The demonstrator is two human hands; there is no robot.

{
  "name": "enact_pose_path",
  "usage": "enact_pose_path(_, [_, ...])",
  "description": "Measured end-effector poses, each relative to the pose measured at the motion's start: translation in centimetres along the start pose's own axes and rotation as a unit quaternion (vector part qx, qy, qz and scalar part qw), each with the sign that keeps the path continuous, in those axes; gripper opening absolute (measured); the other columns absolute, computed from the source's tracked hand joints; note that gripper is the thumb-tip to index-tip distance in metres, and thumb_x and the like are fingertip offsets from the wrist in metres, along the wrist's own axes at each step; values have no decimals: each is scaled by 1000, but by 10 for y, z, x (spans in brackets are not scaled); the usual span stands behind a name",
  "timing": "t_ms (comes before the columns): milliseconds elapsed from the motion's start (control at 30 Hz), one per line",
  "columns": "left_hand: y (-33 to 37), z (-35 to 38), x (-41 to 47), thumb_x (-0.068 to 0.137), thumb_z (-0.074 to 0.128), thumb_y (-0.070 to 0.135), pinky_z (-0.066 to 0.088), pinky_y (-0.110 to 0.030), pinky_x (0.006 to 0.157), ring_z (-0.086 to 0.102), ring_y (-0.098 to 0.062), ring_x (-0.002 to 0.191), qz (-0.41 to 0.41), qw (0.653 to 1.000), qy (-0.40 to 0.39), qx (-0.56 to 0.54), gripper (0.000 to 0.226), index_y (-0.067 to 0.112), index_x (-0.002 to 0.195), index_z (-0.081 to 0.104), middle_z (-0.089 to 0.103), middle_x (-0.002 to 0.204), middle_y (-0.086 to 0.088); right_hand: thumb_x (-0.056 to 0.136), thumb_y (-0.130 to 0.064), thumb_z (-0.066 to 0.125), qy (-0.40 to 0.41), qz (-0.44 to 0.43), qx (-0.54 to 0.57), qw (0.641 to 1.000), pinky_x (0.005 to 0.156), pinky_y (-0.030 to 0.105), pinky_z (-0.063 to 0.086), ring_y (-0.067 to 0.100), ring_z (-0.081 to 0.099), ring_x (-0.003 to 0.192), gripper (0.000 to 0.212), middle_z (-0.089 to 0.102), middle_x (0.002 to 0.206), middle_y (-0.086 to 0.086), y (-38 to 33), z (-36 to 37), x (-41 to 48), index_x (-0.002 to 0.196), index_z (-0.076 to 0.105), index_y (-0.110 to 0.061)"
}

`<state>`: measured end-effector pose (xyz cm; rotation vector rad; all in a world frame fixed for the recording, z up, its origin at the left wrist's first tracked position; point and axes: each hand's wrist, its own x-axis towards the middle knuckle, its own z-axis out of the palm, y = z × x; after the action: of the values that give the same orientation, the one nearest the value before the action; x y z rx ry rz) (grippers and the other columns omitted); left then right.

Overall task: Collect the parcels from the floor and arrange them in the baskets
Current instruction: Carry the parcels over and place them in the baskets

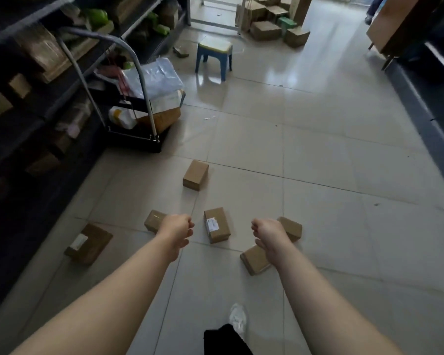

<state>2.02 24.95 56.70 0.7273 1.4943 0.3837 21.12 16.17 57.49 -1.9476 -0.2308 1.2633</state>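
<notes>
Several small brown cardboard parcels lie scattered on the pale tiled floor. One parcel [195,175] lies farthest from me, one with a white label [217,224] lies between my hands, and a flat labelled one [88,243] lies at the left. My left hand [178,229] hangs above the floor with fingers curled, holding nothing, and partly covers a parcel [153,220]. My right hand [269,233] is likewise curled and empty, in front of two parcels [291,227] [254,260]. No basket is clearly visible.
Dark shelving [36,80] full of boxes lines the left side. A hand trolley [141,119] loaded with bags and boxes stands beside it. A blue stool [214,56] and a pile of cartons [272,24] stand further back. My white shoe [237,319] is below.
</notes>
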Motion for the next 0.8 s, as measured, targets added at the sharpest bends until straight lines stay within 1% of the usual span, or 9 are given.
enact_pose_path(167, [-22, 51, 122, 95, 45, 14, 38, -28, 63, 49, -15, 65, -47, 998, 37, -14, 18, 15, 79, 53, 54, 75, -2, 89, -9, 48, -6, 26, -54, 998, 53, 26, 25, 16, 30, 59, 26, 39, 69, 3, 17, 20, 145, 65, 47, -18])
enact_pose_path(300, [-68, 84, 237, 96, 43, 12, 38, -29, 65, 48, -15, 67, -72, 997, 25, -2, 20, 14, 78, 52, 52, 75, -2, 93, -6, 47, 0, 43, -91, 995, 51, 23, 30, 12, 37, 57, 28, 43, 66, -2, 63, 44, 263, 69, 53, -18])
enact_pose_path(333, [-82, 91, 269, 96, 43, 11, 37, -28, 63, 46, -16, 67, -78, 997, 23, -3, 21, 15, 76, 51, 51, 75, -3, 95, -7, 47, -1, 46, -93, 995, 54, 23, 37, 15, 46, 62, 23, 52, 72, 2, 77, 51, 292, 79, 60, -15])
enact_pose_path(400, [-110, 101, 331, 95, 43, 12, 39, -29, 63, 47, -19, 74, -87, 996, 24, 0, 19, 15, 79, 52, 51, 81, -4, 99, -11, 45, -6, 56, -93, 994, 81, 32, 48, 28, 60, 98, 27, 64, 112, 15, 108, 67, 349, 115, 64, -1])
enact_pose_path(467, [-139, 111, 393, 96, 44, 14, 42, -31, 70, 49, -21, 84, -92, 995, 29, 6, 15, 12, 87, 55, 54, 93, -6, 101, -13, 42, -13, 66, -104, 992, 99, 34, 39, 31, 48, 127, 36, 51, 141, 15, 141, 83, 404, 133, 53, 1])
enact_pose_path(533, [-169, 122, 449, 98, 44, 15, 42, -34, 77, 49, -22, 91, -87, 995, 34, 23, 16, 11, 90, 57, 54, 101, -7, 103, -12, 38, -16, 70, -117, 991, 107, 38, 33, 30, 38, 138, 39, 44, 149, 13, 172, 100, 459, 138, 46, 4])
enact_pose_path(600, [-196, 136, 498, 99, 43, 16, 41, -33, 77, 47, -21, 88, -77, 996, 26, 42, 20, 15, 82, 54, 53, 91, -4, 103, -9, 34, -24, 63, -144, 987, 112, 44, 28, 32, 33, 140, 41, 38, 151, 19, 202, 116, 508, 139, 40, 9])
enact_pose_path(700, [-219, 156, 545, 101, 42, 16, 40, -38, 86, 51, -21, 85, -83, 996, 1, 41, 16, 14, 92, 55, 55, 82, -2, 103, -9, 28, -59, 49, -225, 971, 109, 39, 34, 30, 42, 134, 39, 43, 145, 18, 232, 134, 558, 135, 49, 1])
enact_pose_path(800, [-233, 167, 588, 101, 40, 20, 49, -36, 75, 63, -19, 87, -40, 998, -21, 52, 25, 16, 120, 54, 67, 102, -9, 101, -12, 30, -92, 43, -220, 970, 81, 33, 43, 24, 57, 104, 30, 59, 115, 14, 251, 141, 605, 92, 58, -14])
